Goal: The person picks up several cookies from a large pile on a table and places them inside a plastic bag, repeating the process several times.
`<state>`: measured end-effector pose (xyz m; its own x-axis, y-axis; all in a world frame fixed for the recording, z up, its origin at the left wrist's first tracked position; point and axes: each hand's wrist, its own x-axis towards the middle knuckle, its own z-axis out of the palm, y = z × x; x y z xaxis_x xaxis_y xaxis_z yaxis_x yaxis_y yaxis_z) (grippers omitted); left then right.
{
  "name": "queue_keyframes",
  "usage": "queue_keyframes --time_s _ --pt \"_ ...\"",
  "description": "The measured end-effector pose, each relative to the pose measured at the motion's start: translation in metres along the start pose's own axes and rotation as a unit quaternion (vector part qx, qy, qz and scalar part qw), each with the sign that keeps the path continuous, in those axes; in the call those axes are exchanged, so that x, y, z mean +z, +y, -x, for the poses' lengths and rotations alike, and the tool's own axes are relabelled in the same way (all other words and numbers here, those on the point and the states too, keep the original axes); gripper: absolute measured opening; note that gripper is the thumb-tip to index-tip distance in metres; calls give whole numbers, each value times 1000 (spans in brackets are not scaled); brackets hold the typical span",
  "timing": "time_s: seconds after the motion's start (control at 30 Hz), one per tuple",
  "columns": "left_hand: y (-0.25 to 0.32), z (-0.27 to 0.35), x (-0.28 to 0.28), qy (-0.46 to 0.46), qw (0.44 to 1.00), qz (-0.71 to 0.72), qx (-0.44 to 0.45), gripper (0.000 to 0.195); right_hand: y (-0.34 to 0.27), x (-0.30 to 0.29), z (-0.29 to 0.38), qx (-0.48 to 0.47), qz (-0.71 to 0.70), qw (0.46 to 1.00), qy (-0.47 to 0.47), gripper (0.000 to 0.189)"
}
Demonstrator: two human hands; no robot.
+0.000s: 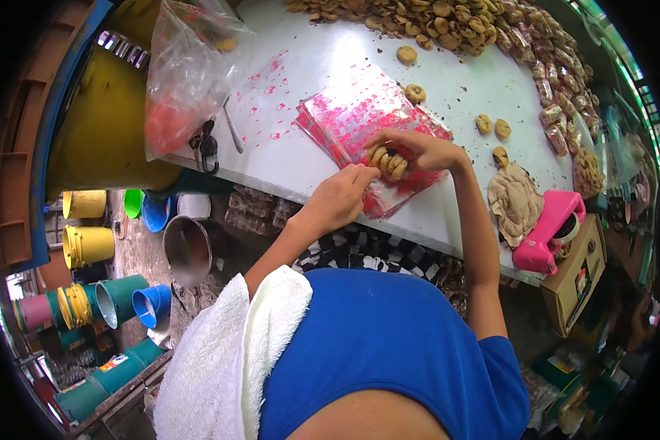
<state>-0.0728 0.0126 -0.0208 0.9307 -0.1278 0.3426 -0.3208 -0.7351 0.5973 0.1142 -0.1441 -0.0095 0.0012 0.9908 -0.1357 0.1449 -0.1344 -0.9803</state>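
Observation:
A short row of round brown cookies (386, 163) lies over a stack of clear plastic wrappers printed in pink-red (357, 110). From the far right side my right hand (426, 149) curls around the row, its fingers on the cookies. My left hand (341, 197) is at the near left end of the row, fingers bent and fingertips against the cookies or the sheet's edge. Whether it pinches the wrapper is hidden by the fingers. Single cookies (415, 93) sit just beyond the stack.
A large cookie heap (445, 22) covers the table's far side, beside many filled packs (555, 104). On the right are a folded cloth (514, 198), a pink tape dispenser (547, 234) and a cardboard box (575, 275). Left are a plastic bag (190, 77), keys (204, 146) and a spoon (233, 129).

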Motion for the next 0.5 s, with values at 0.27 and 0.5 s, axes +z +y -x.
queue_keyframes --time_s 0.27,0.5 --pt "7 -6 -3 30 997 -25 -67 10 0 0 -5 -11 18 1000 3 81" --pt "26 -30 -8 6 912 253 -324 17 -2 -16 -13 -22 95 994 -57 81"
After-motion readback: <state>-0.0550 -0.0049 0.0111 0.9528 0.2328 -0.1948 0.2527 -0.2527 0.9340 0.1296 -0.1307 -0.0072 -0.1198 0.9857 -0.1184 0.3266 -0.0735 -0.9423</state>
